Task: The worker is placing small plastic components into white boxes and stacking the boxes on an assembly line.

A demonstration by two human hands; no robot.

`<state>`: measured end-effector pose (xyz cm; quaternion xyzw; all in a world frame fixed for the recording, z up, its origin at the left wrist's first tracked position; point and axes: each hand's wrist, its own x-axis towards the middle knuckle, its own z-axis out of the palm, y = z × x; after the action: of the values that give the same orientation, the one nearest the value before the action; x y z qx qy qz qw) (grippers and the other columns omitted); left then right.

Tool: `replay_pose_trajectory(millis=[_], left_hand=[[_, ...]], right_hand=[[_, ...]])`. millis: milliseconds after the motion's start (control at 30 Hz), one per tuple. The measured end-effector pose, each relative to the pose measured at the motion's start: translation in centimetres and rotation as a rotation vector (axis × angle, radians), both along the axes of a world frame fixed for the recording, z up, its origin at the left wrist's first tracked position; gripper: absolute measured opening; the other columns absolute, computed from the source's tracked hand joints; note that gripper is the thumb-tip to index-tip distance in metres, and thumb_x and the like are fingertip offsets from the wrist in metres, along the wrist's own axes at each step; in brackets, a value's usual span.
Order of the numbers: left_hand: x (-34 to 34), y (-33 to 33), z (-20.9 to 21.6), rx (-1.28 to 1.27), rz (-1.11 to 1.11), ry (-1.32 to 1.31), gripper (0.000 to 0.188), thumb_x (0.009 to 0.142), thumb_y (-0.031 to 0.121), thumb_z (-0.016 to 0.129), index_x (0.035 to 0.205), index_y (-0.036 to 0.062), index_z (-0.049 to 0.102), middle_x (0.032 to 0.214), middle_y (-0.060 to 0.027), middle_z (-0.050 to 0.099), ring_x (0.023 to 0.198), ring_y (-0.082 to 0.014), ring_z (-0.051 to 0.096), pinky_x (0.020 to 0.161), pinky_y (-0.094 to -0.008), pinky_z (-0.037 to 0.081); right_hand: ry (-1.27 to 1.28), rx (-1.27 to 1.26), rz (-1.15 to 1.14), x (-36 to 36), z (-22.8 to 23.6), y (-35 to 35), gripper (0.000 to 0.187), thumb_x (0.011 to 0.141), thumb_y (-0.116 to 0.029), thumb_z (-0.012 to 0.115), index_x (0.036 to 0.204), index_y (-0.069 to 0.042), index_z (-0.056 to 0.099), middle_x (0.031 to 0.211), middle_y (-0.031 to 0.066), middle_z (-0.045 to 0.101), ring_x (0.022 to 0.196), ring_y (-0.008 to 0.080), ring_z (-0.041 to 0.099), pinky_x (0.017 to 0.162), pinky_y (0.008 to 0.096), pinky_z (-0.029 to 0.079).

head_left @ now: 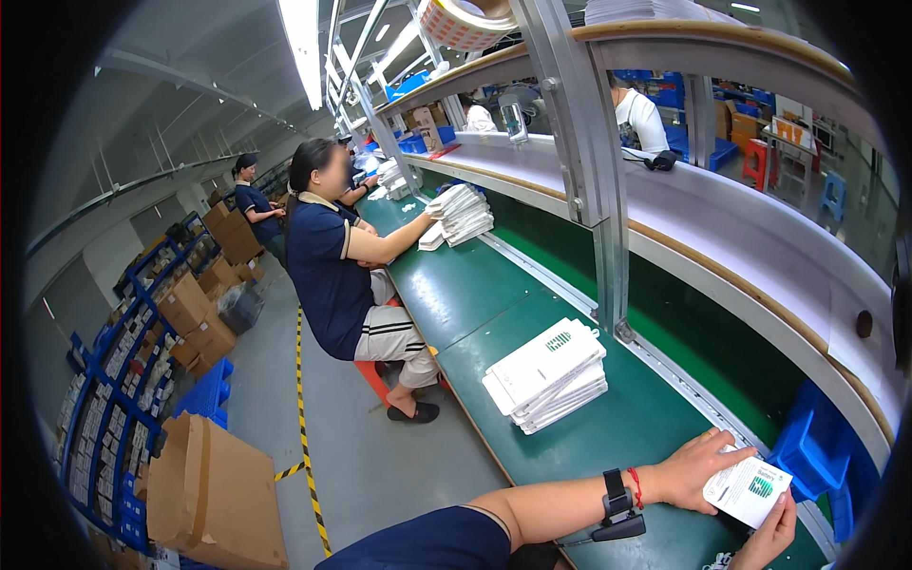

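A flat white box (pixel 744 487) with green print is held over the green workbench at the lower right. My left hand (pixel 695 469) grips its left edge, thumb below and fingers along the top. At the box's lower right corner, my right hand (pixel 771 534) pinches it; part of that hand is cut off by the dark rim of the picture. A stack of similar white boxes (pixel 546 372) lies on the bench, farther off and to the left of my hands. Small white bits (pixel 719 560) show below my left hand at the lower edge.
Blue plastic bins (pixel 815 442) stand right of my hands. A metal upright (pixel 584 171) and a long white shelf (pixel 731 247) run along the bench's far side. A seated co-worker (pixel 328 252) handles another pile of white packages (pixel 461 214). A cardboard box (pixel 214 494) is on the floor at left.
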<state>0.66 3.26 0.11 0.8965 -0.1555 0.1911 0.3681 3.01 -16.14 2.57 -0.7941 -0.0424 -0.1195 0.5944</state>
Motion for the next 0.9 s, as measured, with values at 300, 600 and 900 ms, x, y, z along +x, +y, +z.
replay_pose_trajectory(millis=[300,600,900], left_hand=[[-0.1,-0.6,0.3,-0.042,0.086,0.020,0.088,0.053,0.028,0.076,0.129,0.0060,0.038,0.104,-0.0165,0.042,0.096,-0.0321,0.042,0.086,-0.0395,0.037],[-0.1,0.6,1.2,-0.392,-0.209,0.457,0.039,0.076,0.029,0.065,0.102,0.0014,0.056,0.075,-0.0092,0.062,0.062,-0.0138,0.058,0.056,-0.0264,0.044],[1.1,0.7,-1.3,-0.847,-0.350,0.656,0.038,0.087,0.010,0.050,0.123,0.0060,0.039,0.066,0.0005,0.054,0.051,-0.0020,0.046,0.039,-0.0162,0.033]], right_hand=[[0.077,0.333,0.280,0.1,-1.6,1.6,0.037,0.088,-0.012,0.041,0.124,-0.001,0.042,0.092,0.0133,0.058,0.057,0.0111,0.056,0.043,0.0187,0.043],[0.248,0.112,0.321,1.6,-0.7,-1.3,0.032,0.087,-0.008,0.044,0.118,0.002,0.046,0.086,0.0132,0.058,0.053,0.0118,0.053,0.043,0.0211,0.040],[0.190,0.255,0.502,1.3,-3.7,1.1,0.018,0.090,-0.015,0.043,0.104,-0.004,0.047,0.071,0.0018,0.055,0.047,0.0040,0.046,0.038,0.0152,0.033]])
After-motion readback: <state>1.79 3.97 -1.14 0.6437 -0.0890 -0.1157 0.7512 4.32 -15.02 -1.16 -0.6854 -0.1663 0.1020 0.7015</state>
